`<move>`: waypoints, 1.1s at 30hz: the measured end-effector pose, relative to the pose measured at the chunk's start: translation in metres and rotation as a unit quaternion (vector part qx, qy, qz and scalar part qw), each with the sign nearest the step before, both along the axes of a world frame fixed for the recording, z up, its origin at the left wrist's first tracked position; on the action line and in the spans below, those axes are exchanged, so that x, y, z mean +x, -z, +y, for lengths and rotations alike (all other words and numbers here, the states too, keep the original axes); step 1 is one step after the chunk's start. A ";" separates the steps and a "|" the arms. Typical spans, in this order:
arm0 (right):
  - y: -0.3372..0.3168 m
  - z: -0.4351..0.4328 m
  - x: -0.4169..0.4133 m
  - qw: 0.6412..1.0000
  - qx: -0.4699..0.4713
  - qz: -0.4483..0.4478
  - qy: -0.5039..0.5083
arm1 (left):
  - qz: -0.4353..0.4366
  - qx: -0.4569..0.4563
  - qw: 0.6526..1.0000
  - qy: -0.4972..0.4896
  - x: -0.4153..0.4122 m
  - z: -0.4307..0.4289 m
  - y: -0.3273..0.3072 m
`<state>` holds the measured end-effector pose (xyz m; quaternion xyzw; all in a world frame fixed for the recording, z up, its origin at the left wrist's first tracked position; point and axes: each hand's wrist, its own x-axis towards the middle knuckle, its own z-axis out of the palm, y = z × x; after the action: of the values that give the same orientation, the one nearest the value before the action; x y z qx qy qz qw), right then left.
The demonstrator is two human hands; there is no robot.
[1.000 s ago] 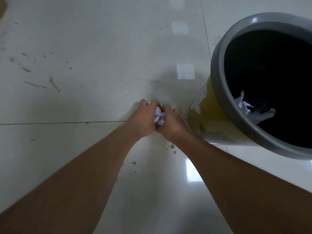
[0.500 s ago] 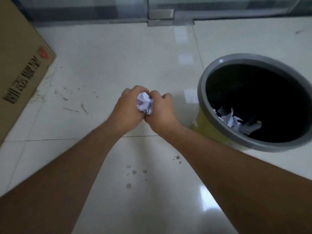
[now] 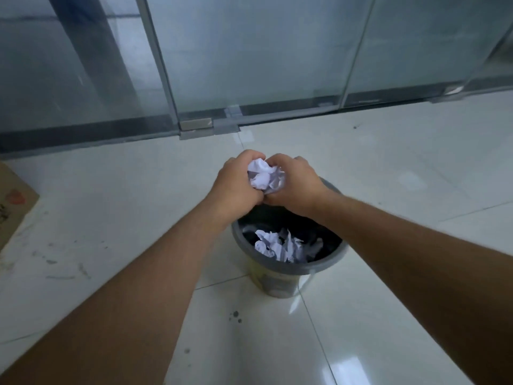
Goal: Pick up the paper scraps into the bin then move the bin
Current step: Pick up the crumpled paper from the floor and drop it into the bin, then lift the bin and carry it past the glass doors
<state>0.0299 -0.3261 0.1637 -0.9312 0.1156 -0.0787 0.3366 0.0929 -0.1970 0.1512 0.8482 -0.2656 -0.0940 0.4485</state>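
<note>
Since half a second ago our hands have carried the crumpled white paper ball [image 3: 266, 177] from beside the round grey-rimmed plastic bin [image 3: 288, 269] to directly above it. Our left hand [image 3: 237, 184] and right hand [image 3: 295, 184] clasp it between them, fingers curled tight. More white scraps [image 3: 280, 245] lie inside the bin on the pale tiled floor [image 3: 388, 168].

Left hand [image 3: 236, 184] and right hand [image 3: 294, 184] press together around a crumpled paper wad [image 3: 265, 177]. Directly below this grip stands the grey-rimmed bin [image 3: 288, 269], holding more paper scraps [image 3: 280, 245], on the floor [image 3: 138, 190].
</note>
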 end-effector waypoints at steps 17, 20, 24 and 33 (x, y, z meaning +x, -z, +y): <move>0.021 -0.083 -0.039 0.985 -0.086 0.147 0.038 | 0.025 0.138 0.987 0.080 -0.020 0.009 0.022; 0.030 -0.102 -0.045 0.985 -0.101 0.096 0.107 | -0.011 0.118 0.993 -0.031 -0.008 0.027 0.033; 0.055 -0.113 -0.060 0.972 -0.089 0.107 0.192 | 0.060 0.162 0.980 -0.098 -0.006 0.039 0.050; 0.102 -0.095 -0.071 0.961 0.034 0.149 0.229 | 0.110 0.166 0.976 -0.084 -0.027 0.014 0.073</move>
<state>-0.0408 -0.4213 0.0614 -0.8690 0.3773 -0.0097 0.3199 0.0662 -0.1825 0.0786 0.9147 -0.1232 -0.1915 0.3339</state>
